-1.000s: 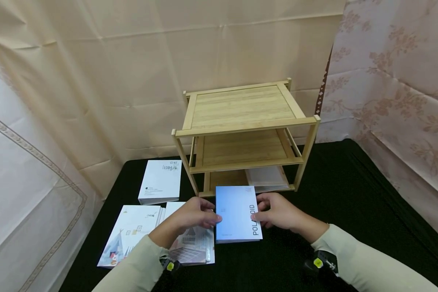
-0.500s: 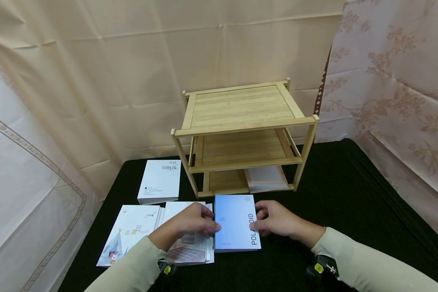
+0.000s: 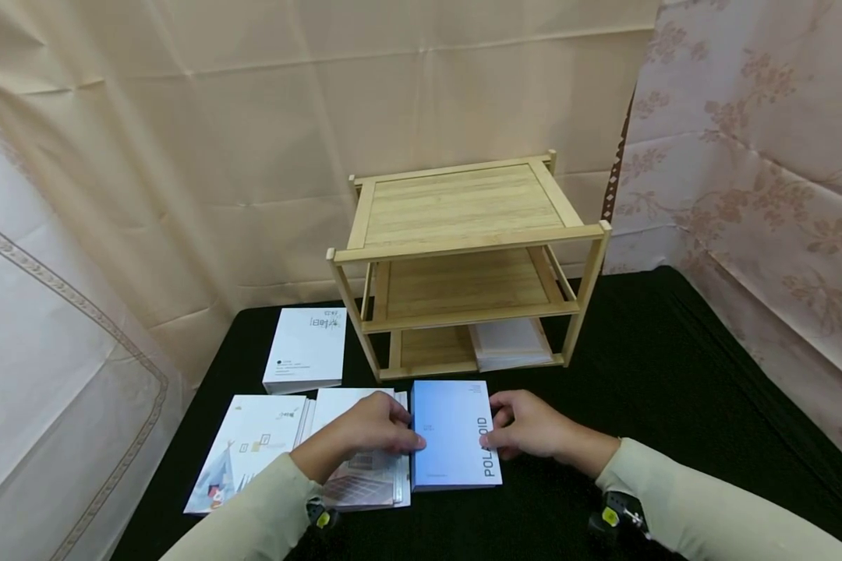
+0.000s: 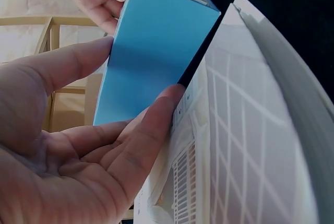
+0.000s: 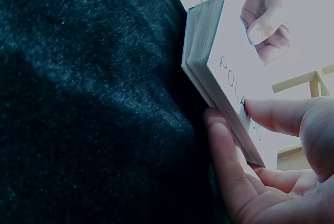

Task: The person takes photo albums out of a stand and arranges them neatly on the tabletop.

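A blue photo album (image 3: 451, 444) with POLAROID lettered along its right side lies on the black cloth. My left hand (image 3: 373, 427) holds its left edge, the thumb on the cover and the fingers along the spine (image 4: 151, 51). At the opposite edge my right hand (image 3: 536, 427) pinches it, thumb on top beside the lettering and fingers against the page side (image 5: 201, 31). Beneath my left forearm, partly hidden, is a pale album (image 3: 354, 401) with a grid pattern. It sits close against the blue one.
Behind stands a three-tier wooden shelf (image 3: 463, 204); white albums (image 3: 511, 343) lie on the right of its bottom tier. A white album (image 3: 305, 347) lies at the back left, another with a tent picture (image 3: 249, 444) in front. Curtains (image 3: 288, 156) enclose the black table (image 3: 673, 374).
Both hands have brought the blue album toward me and down onto the cloth, beside the pale album. Their hold on it stays the same.
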The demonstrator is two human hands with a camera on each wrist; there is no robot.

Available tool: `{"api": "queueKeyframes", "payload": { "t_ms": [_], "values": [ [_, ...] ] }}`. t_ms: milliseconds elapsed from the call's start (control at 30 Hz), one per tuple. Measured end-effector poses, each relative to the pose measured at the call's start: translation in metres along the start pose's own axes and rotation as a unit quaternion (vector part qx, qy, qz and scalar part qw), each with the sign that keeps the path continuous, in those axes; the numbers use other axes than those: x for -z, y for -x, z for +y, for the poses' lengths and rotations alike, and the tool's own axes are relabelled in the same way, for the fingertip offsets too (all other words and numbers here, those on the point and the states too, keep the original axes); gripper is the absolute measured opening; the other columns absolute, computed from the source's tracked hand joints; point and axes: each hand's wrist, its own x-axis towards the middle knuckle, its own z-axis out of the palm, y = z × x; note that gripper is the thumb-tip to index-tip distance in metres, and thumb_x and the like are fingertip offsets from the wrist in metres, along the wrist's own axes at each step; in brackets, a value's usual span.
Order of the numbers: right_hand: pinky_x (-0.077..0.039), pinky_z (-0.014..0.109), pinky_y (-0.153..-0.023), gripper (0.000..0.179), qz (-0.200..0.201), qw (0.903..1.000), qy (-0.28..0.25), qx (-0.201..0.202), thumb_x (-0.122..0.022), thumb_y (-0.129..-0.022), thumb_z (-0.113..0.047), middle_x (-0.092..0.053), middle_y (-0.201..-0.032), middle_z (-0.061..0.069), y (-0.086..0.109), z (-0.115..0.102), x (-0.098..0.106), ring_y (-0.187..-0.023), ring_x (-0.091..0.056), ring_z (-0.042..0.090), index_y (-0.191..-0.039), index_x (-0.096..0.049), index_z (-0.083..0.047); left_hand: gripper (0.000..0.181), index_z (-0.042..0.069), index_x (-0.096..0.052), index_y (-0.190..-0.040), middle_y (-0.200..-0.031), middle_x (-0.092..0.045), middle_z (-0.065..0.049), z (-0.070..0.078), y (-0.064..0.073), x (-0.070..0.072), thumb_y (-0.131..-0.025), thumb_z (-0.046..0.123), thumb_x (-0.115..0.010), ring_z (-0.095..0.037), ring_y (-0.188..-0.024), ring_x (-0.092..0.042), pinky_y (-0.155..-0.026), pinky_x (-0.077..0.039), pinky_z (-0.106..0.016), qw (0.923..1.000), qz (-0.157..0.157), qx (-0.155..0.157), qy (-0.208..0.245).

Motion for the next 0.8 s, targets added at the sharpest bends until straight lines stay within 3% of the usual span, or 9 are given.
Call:
{"api": "queueKeyframes", "payload": {
  "t_ms": [500, 800],
  "values": [
    [-0.062, 0.036, -0.069, 0.057, 0.024, 0.9983, 0.054, -0.001, -0.083, -0.083, -0.015, -0.070, -0.091, 0.009, -0.0022, 0.0016, -0.0035, -0.076, -0.070, 0.021, -0.133, -0.059, -0.002, 0.046, 0.003, -0.077, -0.110, -0.081, -0.076, 0.000, -0.0012, -0.0034, -0.0031, -0.081, 0.036, -0.088, -0.016, -0.074, -0.072, -0.077, -0.060, -0.036, 0.9993, 0.006, -0.008, -0.035],
    [-0.061, 0.034, -0.064, 0.055, 0.055, 0.9940, 0.093, -0.021, -0.085, -0.081, -0.016, -0.069, -0.087, 0.006, -0.0023, -0.0033, -0.0089, -0.072, -0.069, 0.020, -0.129, -0.061, -0.007, 0.042, 0.003, -0.076, -0.108, -0.078, -0.074, 0.000, 0.0017, -0.0038, -0.0040, -0.082, 0.034, -0.087, -0.016, -0.073, -0.071, -0.077, -0.060, -0.038, 0.9989, 0.000, 0.007, -0.047]
  ]
}}
